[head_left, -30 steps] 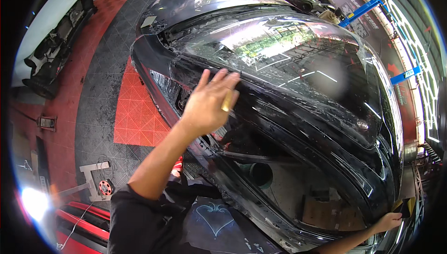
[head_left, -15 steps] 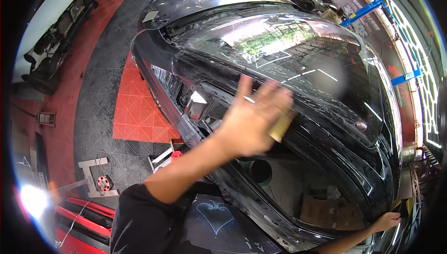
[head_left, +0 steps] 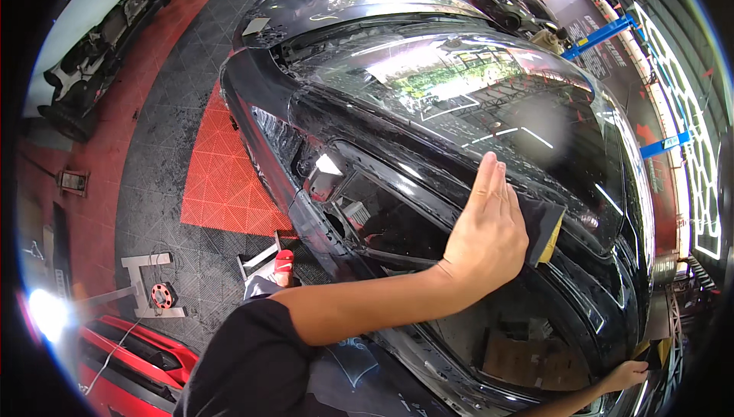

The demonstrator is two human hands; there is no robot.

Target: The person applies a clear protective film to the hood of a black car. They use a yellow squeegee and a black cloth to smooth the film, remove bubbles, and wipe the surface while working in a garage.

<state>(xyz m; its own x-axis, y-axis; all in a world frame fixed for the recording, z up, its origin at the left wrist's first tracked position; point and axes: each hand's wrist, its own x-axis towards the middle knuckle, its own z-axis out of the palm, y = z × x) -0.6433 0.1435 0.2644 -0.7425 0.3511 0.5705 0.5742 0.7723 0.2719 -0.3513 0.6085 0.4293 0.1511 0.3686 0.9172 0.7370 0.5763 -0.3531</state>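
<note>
A black car body (head_left: 367,134) with a glossy glass roof fills the middle of the view. Over its side roof rail lies my left hand (head_left: 489,237), fingers straight and pressed together. A dark sheet with a yellow side, which looks like sandpaper (head_left: 544,233), sticks out from under that hand along the rail. Farther right, by the rear edge of the car, my right hand (head_left: 631,375) has its fingers curled at a black-and-yellow sheet (head_left: 657,352). The fingertips there are small and partly hidden. Below my left arm the window openings show a dark interior.
A foot in a red slipper (head_left: 284,260) rests by a white step (head_left: 260,258) beside the car. Left of it stand a metal stand (head_left: 153,283) with a cord reel and red body panels (head_left: 130,356). Blue lift arms (head_left: 604,35) rise at the right.
My left hand has slid right and rearward along the roof rail with the sandpaper; its spread fingers have come together. The right hand has shifted slightly down in the view.
</note>
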